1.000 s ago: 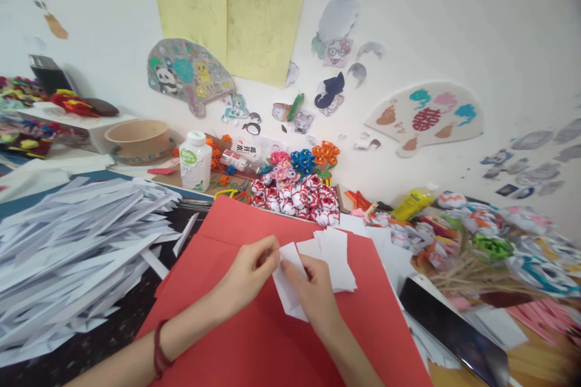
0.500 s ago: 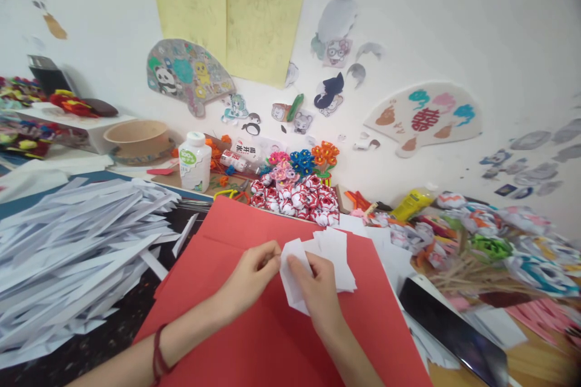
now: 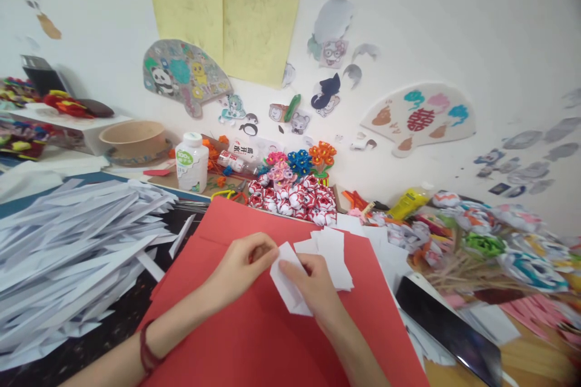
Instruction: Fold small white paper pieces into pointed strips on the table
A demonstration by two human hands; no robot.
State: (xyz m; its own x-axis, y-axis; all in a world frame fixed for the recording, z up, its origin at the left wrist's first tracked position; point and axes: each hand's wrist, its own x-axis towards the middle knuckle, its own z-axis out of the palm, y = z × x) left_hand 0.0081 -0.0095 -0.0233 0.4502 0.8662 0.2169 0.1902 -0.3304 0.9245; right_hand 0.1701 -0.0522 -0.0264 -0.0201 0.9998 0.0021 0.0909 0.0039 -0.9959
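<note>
The left hand (image 3: 240,266) rests on the red paper sheet (image 3: 254,338), fingers curled nearly closed, fingertips pinching the left edge of the small white paper piece (image 3: 285,278); a heap of white paper strips (image 3: 72,248) lies well to its left. The right hand (image 3: 313,287) lies flat over the same piece, fingers loosely bent, pressing it onto the sheet. A stack of white paper squares (image 3: 333,254) sits just beyond and right of this hand, and a dark tablet (image 3: 447,335) lies farther right.

Two bare forearms, no sleeves in view. Thin dark-red cord bracelet (image 3: 146,347) around the wrist of the left hand (image 3: 238,266); right hand (image 3: 313,287) unadorned, no rings visible.
</note>
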